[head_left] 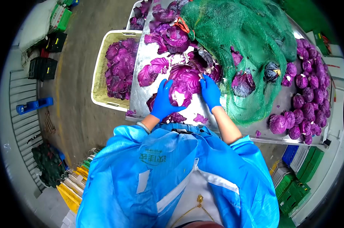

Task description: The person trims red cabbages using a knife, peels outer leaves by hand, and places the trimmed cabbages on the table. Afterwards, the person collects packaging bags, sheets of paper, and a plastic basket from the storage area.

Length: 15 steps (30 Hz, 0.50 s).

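Purple cabbage (185, 78): there it is in the head view, just left of the green net (232, 30), pale patch facing the wearer.
Left hand (163, 100): blue-gloved and clamped on the cabbage, on the side farther from the net.
Right hand (210, 93): blue-gloved too, between cabbage and net, fingertips at the cabbage's right edge; whether they grip, I cannot tell.
Green net: sprawled wide over the metal table (142, 98), red ties (182, 26) showing at its left edge.
Dark-leaved heads: two of them within the net's outline, one toward its middle (243, 83), one nearer its right edge (271, 72); over or under the mesh, hard to say.
Loose leaves (158, 65): scattered left of the net, round the cabbage and beyond it.
Pale crate (101, 68): well left of the net, beside the table, loaded with purple leaves.
Round heads (308, 110): a big crowd of smooth purple ones, right of the net.
Blue jacket (134, 163): the wearer's, on the near side of the net, zip part-open.
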Each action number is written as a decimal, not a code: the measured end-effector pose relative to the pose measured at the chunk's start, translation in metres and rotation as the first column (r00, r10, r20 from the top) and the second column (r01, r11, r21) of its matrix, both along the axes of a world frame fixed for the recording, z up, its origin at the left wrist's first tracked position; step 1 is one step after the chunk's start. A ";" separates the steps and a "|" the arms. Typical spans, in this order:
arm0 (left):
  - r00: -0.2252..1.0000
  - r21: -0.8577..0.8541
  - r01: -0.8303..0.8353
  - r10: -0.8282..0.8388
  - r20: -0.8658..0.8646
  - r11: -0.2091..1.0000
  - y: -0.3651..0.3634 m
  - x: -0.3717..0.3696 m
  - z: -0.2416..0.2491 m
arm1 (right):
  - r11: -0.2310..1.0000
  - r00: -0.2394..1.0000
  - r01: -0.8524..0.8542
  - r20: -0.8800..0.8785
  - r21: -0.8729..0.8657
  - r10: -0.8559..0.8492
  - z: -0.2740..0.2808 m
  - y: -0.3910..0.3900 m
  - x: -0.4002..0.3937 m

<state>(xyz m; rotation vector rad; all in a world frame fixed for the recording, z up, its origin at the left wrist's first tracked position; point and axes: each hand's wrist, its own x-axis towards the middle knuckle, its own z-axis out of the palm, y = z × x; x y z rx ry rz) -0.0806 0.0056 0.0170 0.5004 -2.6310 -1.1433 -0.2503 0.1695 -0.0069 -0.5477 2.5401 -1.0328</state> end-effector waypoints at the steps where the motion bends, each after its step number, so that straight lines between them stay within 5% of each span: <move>1: 0.996 0.075 0.034 -0.028 -0.081 0.997 -0.005 0.009 -0.008 | 0.999 0.990 0.047 0.132 0.022 -0.049 0.025 -0.009 0.013; 3: 0.998 0.145 0.027 -0.019 -0.055 0.989 -0.004 0.015 -0.007 | 0.999 0.998 -0.004 -0.064 -0.046 0.001 0.017 -0.020 0.032; 6: 0.996 0.123 0.046 -0.036 -0.087 0.991 -0.002 0.016 -0.002 | 0.988 0.976 0.099 0.180 0.117 -0.119 -0.012 -0.007 -0.016; 9: 0.989 0.195 0.032 -0.004 -0.145 0.980 -0.008 0.016 0.000 | 0.998 0.994 -0.063 -0.083 0.011 0.064 0.009 0.001 -0.012; 11: 0.982 0.119 -0.054 0.074 -0.174 0.991 -0.013 0.003 0.000 | 0.991 0.974 -0.052 -0.226 -0.126 0.023 0.057 -0.009 0.006; 12: 0.985 0.349 -0.081 0.129 -0.116 0.934 -0.012 -0.005 0.004 | 0.971 0.993 -0.022 -0.114 -0.237 -0.005 0.063 -0.013 0.019; 15: 0.981 0.472 -0.183 0.191 0.032 0.863 -0.033 -0.028 0.011 | 0.938 0.939 0.107 0.343 -0.331 0.013 0.048 -0.024 0.047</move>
